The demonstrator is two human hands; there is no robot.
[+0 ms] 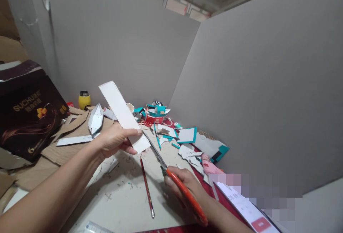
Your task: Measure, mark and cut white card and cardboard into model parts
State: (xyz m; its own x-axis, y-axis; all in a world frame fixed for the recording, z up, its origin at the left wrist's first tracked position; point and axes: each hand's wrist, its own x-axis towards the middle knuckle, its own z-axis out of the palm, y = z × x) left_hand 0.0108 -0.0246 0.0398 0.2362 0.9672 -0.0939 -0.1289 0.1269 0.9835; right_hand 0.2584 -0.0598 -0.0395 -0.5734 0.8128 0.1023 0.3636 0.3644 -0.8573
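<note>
White card strip (122, 115) is pinched by the left hand (114, 140) above the middle of the desk (125, 204). Right hand (184, 186) is closed around orange scissors (174, 176), whose blades meet the strip's lower edge. Red pencil (146, 186) lies just beside.

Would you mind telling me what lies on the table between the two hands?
A red pencil lies on the table between the left hand and right hand, seen in the head view.

Both forearms are bare up to the edge of the view, with no sleeve showing. The left hand (115, 140) and the right hand (184, 186) are bare too, the fingers (134, 132) uncovered, their nails short and plain.
</note>
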